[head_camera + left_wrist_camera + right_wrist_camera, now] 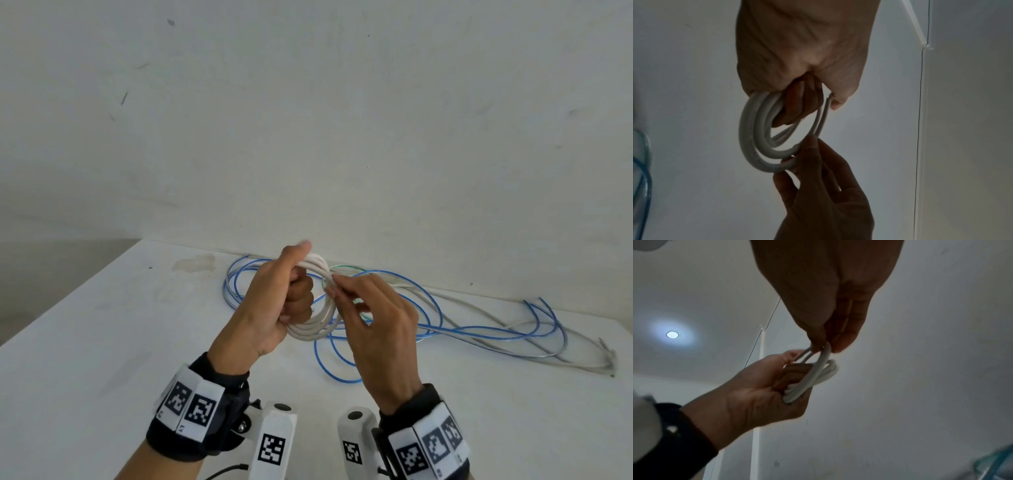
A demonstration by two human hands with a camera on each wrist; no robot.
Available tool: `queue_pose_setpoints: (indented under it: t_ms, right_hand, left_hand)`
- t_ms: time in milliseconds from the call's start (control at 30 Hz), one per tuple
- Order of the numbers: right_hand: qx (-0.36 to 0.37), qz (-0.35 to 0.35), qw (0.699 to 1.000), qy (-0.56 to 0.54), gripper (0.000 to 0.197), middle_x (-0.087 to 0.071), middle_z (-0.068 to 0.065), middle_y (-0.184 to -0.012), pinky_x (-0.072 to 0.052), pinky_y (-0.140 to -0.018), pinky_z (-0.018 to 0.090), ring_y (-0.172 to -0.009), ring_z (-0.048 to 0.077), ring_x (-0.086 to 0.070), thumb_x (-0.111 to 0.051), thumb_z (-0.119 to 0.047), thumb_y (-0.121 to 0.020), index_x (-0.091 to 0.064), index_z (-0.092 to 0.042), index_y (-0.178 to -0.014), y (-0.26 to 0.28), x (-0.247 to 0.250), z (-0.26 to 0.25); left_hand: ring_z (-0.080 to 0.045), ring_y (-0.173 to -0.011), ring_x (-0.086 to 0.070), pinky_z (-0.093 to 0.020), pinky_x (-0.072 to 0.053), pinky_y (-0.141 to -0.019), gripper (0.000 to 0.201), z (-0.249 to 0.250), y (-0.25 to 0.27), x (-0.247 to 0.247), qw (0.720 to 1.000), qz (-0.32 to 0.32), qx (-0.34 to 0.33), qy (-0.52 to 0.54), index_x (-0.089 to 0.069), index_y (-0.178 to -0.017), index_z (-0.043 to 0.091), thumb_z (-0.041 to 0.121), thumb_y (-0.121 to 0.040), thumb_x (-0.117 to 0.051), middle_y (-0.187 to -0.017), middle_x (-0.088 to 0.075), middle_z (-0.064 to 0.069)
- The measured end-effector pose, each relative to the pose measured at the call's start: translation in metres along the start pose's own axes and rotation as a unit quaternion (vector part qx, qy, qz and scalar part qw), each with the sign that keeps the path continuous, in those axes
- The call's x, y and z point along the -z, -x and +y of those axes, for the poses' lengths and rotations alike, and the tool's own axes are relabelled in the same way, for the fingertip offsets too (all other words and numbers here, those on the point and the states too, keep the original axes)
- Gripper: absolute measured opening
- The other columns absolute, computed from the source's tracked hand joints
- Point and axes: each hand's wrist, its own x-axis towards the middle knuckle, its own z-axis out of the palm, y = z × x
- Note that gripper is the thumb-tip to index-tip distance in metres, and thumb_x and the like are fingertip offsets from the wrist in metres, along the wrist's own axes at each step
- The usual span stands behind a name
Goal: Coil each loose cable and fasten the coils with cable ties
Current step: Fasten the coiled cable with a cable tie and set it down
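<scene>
A white cable coil (317, 330) (749, 138) (819, 369) is held up above the table. My left hand (299, 284) (797, 100) (785, 369) grips one side of it, fingers curled through the loops and thumb on top. My right hand (337, 289) (809, 146) (826, 345) pinches the opposite side of the coil between thumb and fingertips. Two thin pale strands (821, 118) (803, 354) run from my left thumb to my right fingertips; I cannot tell whether they are a tie or the cable's end.
Loose blue cable (479, 337) and a grey cable (513, 317) lie tangled on the white table (102, 342) behind and right of my hands, with a thin green wire (342, 266) among them. A white wall rises right behind the table.
</scene>
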Motion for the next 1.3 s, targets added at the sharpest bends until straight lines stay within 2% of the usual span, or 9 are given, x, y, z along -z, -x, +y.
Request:
queue_pose_setpoints:
  t_ms: [100, 267, 433, 633, 800, 933, 1033, 1167, 1300]
  right_hand:
    - [0.010, 0.053, 0.999, 0.000, 0.009, -0.070, -0.003, -0.092, -0.055, -0.068, 0.028, -0.081, 0.009, -0.065, -0.073, -0.009, -0.092, -0.077, -0.008, -0.101, 0.004, -0.004, -0.005]
    - [-0.026, 0.027, 0.998, -0.056, 0.012, -0.068, -0.005, -0.090, -0.050, -0.067, 0.026, -0.080, 0.012, -0.064, -0.073, -0.005, -0.091, -0.076, -0.012, -0.100, 0.000, 0.000, -0.007]
    - [-0.073, -0.046, 0.991, -0.097, 0.017, -0.064, -0.004, -0.130, -0.053, -0.088, 0.022, -0.113, 0.005, -0.065, -0.066, -0.017, -0.096, -0.071, -0.029, -0.107, 0.000, 0.002, -0.003]
    - [-0.156, -0.110, 0.967, -0.170, 0.021, -0.072, -0.013, -0.101, -0.059, -0.072, 0.027, -0.092, 0.017, -0.073, -0.066, -0.013, -0.098, -0.066, -0.028, -0.113, -0.001, 0.006, 0.000]
    - [-0.128, -0.118, 0.972, -0.158, 0.032, -0.069, -0.015, -0.108, -0.060, -0.071, 0.027, -0.091, 0.018, -0.068, -0.065, -0.009, -0.098, -0.071, -0.030, -0.122, -0.004, 0.010, 0.000]
    - [-0.124, -0.099, 0.977, -0.145, 0.030, -0.069, -0.011, -0.109, -0.060, -0.070, 0.027, -0.094, 0.018, -0.068, -0.065, -0.008, -0.099, -0.074, -0.028, -0.119, -0.006, 0.015, 0.002]
    - [-0.133, -0.038, 0.978, -0.158, 0.030, -0.069, -0.010, -0.103, -0.061, -0.068, 0.029, -0.087, 0.021, -0.068, -0.067, -0.010, -0.098, -0.073, -0.032, -0.117, -0.008, 0.016, 0.001]
    - [-0.125, 0.006, 0.980, -0.157, 0.030, -0.069, -0.010, -0.106, -0.059, -0.068, 0.025, -0.088, 0.020, -0.068, -0.067, -0.009, -0.097, -0.074, -0.031, -0.117, -0.009, 0.017, -0.002]
    - [-0.113, 0.018, 0.984, -0.135, 0.032, -0.068, -0.014, -0.106, -0.059, -0.066, 0.027, -0.090, 0.018, -0.067, -0.068, -0.009, -0.096, -0.072, -0.033, -0.118, -0.008, 0.015, -0.003]
  left_hand:
    - [-0.014, -0.045, -0.008, -0.030, -0.006, -0.049, 0.086, 0.000, 0.001, -0.001, 0.999, -0.013, -0.026, -0.020, -0.014, -0.070, 0.019, 0.088, -0.058, -0.064, -0.054, -0.010, 0.004]
    - [-0.019, -0.055, -0.007, -0.037, -0.008, -0.057, 0.096, 0.000, 0.001, 0.002, 0.998, -0.009, -0.023, -0.055, -0.016, -0.072, 0.019, 0.096, -0.042, -0.065, -0.059, -0.010, 0.002]
    - [-0.013, -0.047, -0.008, -0.031, -0.007, -0.051, 0.077, -0.001, 0.004, 0.000, 0.994, -0.053, 0.028, -0.089, -0.018, -0.066, 0.023, 0.085, -0.062, -0.063, -0.053, -0.012, 0.006]
    - [-0.014, -0.048, -0.009, -0.031, -0.008, -0.052, 0.058, -0.006, -0.001, 0.003, 0.991, -0.058, 0.049, -0.108, -0.031, -0.055, 0.024, 0.068, -0.082, -0.057, -0.054, -0.014, 0.005]
    - [-0.008, -0.045, -0.031, -0.023, -0.026, -0.046, 0.051, -0.023, -0.012, -0.001, 0.985, 0.067, -0.066, -0.147, -0.046, -0.090, 0.015, 0.066, -0.097, -0.042, -0.066, -0.041, 0.004]
    - [-0.013, -0.047, -0.029, -0.023, -0.029, -0.040, 0.031, -0.014, -0.010, 0.000, 0.998, 0.021, -0.027, 0.057, -0.046, -0.079, 0.014, 0.031, -0.103, -0.034, -0.067, -0.036, -0.004]
    - [-0.015, -0.053, -0.046, -0.025, -0.043, -0.049, 0.023, -0.013, -0.010, -0.002, 0.995, 0.039, -0.085, 0.025, -0.058, -0.086, 0.009, 0.013, -0.104, -0.043, -0.065, -0.050, -0.004]
    - [-0.018, -0.069, -0.068, -0.030, -0.060, -0.069, 0.022, -0.018, -0.008, -0.004, 0.980, 0.056, -0.168, -0.086, -0.074, -0.099, 0.012, 0.019, -0.103, -0.054, -0.080, -0.071, -0.006]
    - [-0.020, -0.069, -0.073, -0.032, -0.061, -0.068, 0.038, -0.016, -0.004, 0.003, 0.954, 0.029, -0.214, -0.208, -0.076, -0.087, 0.012, 0.040, -0.098, -0.052, -0.076, -0.074, -0.006]
